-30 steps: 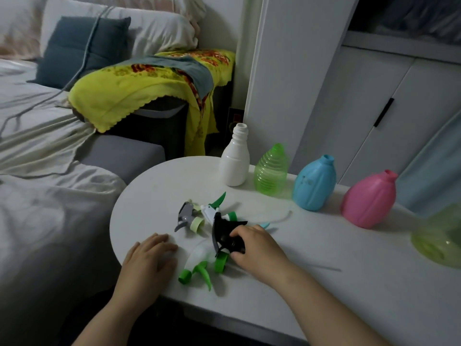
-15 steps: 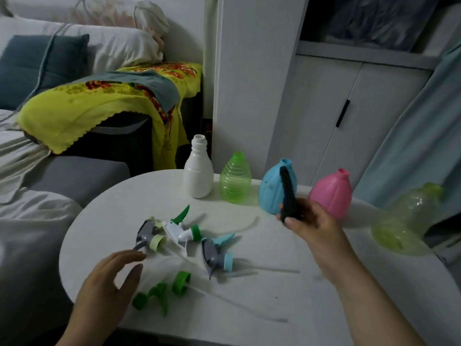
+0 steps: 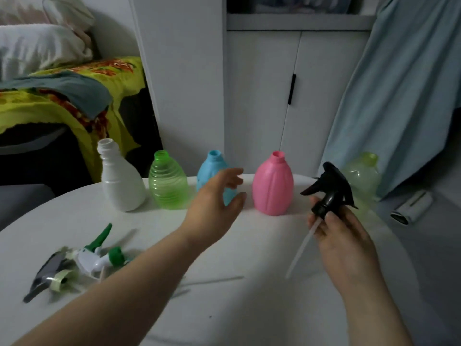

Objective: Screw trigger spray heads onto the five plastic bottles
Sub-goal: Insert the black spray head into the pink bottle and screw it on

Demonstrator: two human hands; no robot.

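Several open-necked bottles stand in a row at the back of the round white table (image 3: 249, 308): a white bottle (image 3: 119, 181), a ribbed green bottle (image 3: 167, 184), a blue bottle (image 3: 212, 168), a pink bottle (image 3: 272, 184) and a pale yellow-green bottle (image 3: 364, 176). My right hand (image 3: 341, 233) grips a black trigger spray head (image 3: 330, 189) by its collar, its clear dip tube hanging down-left. My left hand (image 3: 217, 208) hovers with spread fingers in front of the blue bottle, just left of the pink one, holding nothing.
Loose spray heads lie at the table's front left: a white and green one (image 3: 98, 255) and a grey one (image 3: 47, 275), with clear tubes beside them. A white cabinet (image 3: 262, 96) stands behind, a pale blue curtain (image 3: 404, 96) at right, a bed (image 3: 50, 83) at left.
My left hand rose from the table's front left and reached across to the blue and pink bottles. My right hand carried the black spray head rightwards, past the pink bottle.
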